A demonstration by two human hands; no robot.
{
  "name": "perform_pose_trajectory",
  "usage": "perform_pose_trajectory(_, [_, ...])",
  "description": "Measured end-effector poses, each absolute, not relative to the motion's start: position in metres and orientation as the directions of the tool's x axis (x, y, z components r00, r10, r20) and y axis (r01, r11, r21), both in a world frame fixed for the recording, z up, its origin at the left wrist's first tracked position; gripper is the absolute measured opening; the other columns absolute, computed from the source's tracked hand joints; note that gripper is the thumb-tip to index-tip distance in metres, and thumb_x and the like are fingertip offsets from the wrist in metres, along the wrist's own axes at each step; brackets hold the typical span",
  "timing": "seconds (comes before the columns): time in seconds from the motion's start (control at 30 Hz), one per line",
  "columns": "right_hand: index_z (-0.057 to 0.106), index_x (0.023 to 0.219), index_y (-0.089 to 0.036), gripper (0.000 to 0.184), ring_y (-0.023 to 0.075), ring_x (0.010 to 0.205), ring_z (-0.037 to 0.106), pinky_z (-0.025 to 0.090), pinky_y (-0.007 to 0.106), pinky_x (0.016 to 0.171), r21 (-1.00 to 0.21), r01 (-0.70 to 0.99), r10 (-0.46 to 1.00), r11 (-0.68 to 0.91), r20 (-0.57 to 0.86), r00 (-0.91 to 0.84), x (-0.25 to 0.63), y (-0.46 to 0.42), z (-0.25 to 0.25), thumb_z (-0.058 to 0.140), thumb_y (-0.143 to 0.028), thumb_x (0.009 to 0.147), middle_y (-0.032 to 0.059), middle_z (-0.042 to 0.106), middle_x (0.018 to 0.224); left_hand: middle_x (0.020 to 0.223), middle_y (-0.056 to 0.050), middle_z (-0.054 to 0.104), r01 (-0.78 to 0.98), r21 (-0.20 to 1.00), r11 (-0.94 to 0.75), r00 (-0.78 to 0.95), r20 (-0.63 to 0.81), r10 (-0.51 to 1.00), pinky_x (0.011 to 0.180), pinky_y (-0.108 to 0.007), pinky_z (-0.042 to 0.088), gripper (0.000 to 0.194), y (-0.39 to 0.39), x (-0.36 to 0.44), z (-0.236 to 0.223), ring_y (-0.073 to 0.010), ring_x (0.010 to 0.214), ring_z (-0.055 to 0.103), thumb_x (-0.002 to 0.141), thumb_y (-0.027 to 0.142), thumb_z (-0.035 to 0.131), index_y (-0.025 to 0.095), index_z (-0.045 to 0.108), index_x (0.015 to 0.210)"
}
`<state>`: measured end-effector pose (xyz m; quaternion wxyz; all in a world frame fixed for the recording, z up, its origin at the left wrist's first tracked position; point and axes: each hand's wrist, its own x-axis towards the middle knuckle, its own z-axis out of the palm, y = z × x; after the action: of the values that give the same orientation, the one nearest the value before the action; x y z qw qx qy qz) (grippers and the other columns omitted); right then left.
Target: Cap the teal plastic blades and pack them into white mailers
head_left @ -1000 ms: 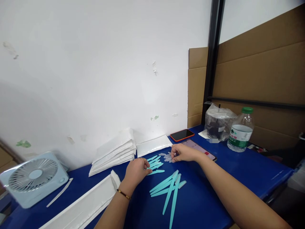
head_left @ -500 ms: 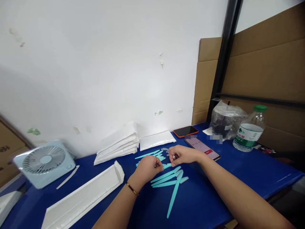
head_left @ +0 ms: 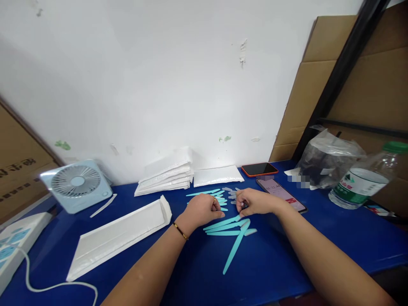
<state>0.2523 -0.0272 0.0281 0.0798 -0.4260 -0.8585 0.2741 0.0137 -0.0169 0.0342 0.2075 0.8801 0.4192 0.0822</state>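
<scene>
Several teal eyebrow razors (head_left: 234, 251) lie on the blue table, fanned out just in front of my hands. My left hand (head_left: 205, 209) is closed in a pinch above them; what its fingertips hold, if anything, is hidden. Opposite it, my right hand (head_left: 250, 202) has its fingers curled together close to the head of one razor, and I cannot make out what is in them. Behind my hands sits a further group of teal razors (head_left: 204, 192), partly covered by the left hand. Small clear blade caps (head_left: 232, 193) are scattered beside my right fingers.
White padded packets (head_left: 165, 178) are stacked by the wall, with one packet (head_left: 218, 175) beside them and a long opened one (head_left: 121, 238) at left. A fan (head_left: 78, 182), power strip (head_left: 24, 244), two phones (head_left: 259, 169), a bagged cup (head_left: 328, 157) and a water bottle (head_left: 363, 182) surround them.
The view has shifted, bringing the power strip and its cable in at left. The teal razor end seen between my hands before no longer shows there. My hands are slightly farther apart.
</scene>
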Motion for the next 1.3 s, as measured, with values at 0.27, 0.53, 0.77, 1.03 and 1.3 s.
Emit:
perform_pose_trajectory(0.27, [0.066, 0.076, -0.017, 0.011, 0.0133, 0.069, 0.051, 0.039, 0.022, 0.059, -0.517, 0.666, 0.738, 0.538, -0.093, -0.669, 0.241, -0.028, 0.027, 0.061, -0.027, 0.074, 0.0019, 0.054, 0.078, 0.069, 0.001, 0.067, 0.740, 0.362, -0.567, 0.638, -0.109, 0.763, 0.050, -0.022, 0.030, 0.016, -0.025, 0.018, 0.031, -0.0131, 0.062, 0.056, 0.072, 0.035, 0.059, 0.022, 0.068, 0.072])
perform_pose_trajectory(0.53, [0.065, 0.080, -0.016, 0.012, 0.0149, 0.074, 0.053, 0.040, 0.023, 0.062, -0.521, 0.746, 0.886, 0.415, 0.045, -0.462, 0.258, -0.031, 0.041, 0.058, -0.026, 0.076, 0.0050, 0.057, 0.088, 0.081, 0.000, 0.067, 0.821, 0.295, -0.489, 0.500, 0.039, 0.865, 0.063, -0.023, 0.037, 0.013, -0.011, -0.015, 0.037, -0.0156, 0.076, 0.059, 0.073, 0.033, 0.058, 0.023, 0.065, 0.077])
perform_pose_trajectory(0.77, [0.068, 0.075, -0.016, 0.014, 0.0124, 0.066, 0.050, 0.037, 0.021, 0.057, -0.527, 0.664, 0.737, 0.530, -0.101, -0.668, 0.244, -0.038, 0.039, 0.069, -0.027, 0.065, 0.0013, 0.056, 0.075, 0.076, 0.002, 0.066, 0.726, 0.422, -0.543, 0.622, -0.066, 0.780, 0.053, -0.022, 0.033, 0.023, -0.035, 0.002, 0.026, -0.0126, 0.067, 0.057, 0.067, 0.045, 0.062, 0.024, 0.066, 0.076])
perform_pose_trajectory(1.03, [0.066, 0.073, -0.016, 0.012, 0.0126, 0.066, 0.051, 0.036, 0.022, 0.058, -0.509, 0.650, 0.729, 0.564, -0.063, -0.681, 0.240, -0.034, 0.032, 0.069, -0.027, 0.067, 0.0009, 0.055, 0.074, 0.070, 0.002, 0.066, 0.780, 0.363, -0.510, 0.572, -0.082, 0.816, 0.051, -0.023, 0.029, 0.013, -0.035, 0.006, 0.026, -0.0131, 0.064, 0.056, 0.073, 0.035, 0.059, 0.023, 0.065, 0.070])
perform_pose_trajectory(1.3, [0.063, 0.072, -0.016, 0.013, 0.0149, 0.071, 0.053, 0.038, 0.023, 0.061, -0.456, 0.801, 0.921, 0.388, 0.176, -0.346, 0.257, -0.024, 0.035, 0.065, -0.029, 0.071, 0.0037, 0.058, 0.081, 0.082, 0.000, 0.065, 0.859, 0.267, -0.436, 0.424, 0.106, 0.900, 0.060, -0.025, 0.035, 0.016, -0.018, -0.019, 0.042, -0.0166, 0.077, 0.058, 0.073, 0.037, 0.059, 0.022, 0.064, 0.078])
